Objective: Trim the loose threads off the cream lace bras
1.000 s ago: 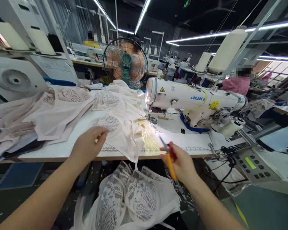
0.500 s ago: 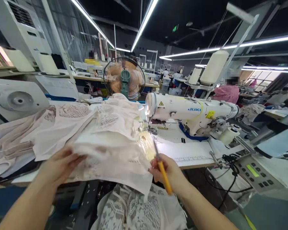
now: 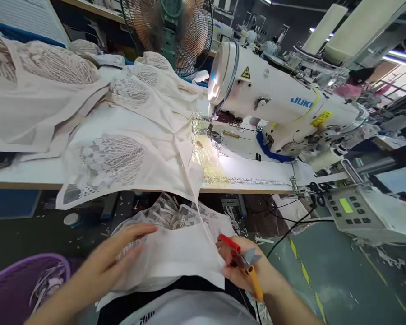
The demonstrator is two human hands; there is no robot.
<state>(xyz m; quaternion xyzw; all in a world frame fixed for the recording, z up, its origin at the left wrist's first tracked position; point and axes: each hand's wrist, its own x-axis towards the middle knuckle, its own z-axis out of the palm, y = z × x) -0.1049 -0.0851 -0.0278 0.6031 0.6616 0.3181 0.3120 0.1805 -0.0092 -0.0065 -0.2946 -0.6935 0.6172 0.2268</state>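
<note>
In my right hand (image 3: 240,262) is a small pair of snips (image 3: 245,259) with red and orange handles; the fingertips also touch the edge of a white fabric piece (image 3: 179,253) over my lap. My left hand (image 3: 118,257) is blurred, its fingers apart, resting over the left part of that fabric. A narrow strip runs from the fabric up to a lace garment (image 3: 122,164) that hangs over the table's front edge. The white sewing machine (image 3: 264,90) stands beyond, its needle area lit.
More lace garments (image 3: 54,99) lie on the table (image 3: 30,176) at left. A fan (image 3: 171,36) stands behind. A purple basket (image 3: 54,259) with scraps is at lower left, a control box (image 3: 352,205) at right.
The view has tilted down. Both hands have come from the table edge to the lap. The snips now lie crosswise in my right hand, and my left hand has left the cloth on the table.
</note>
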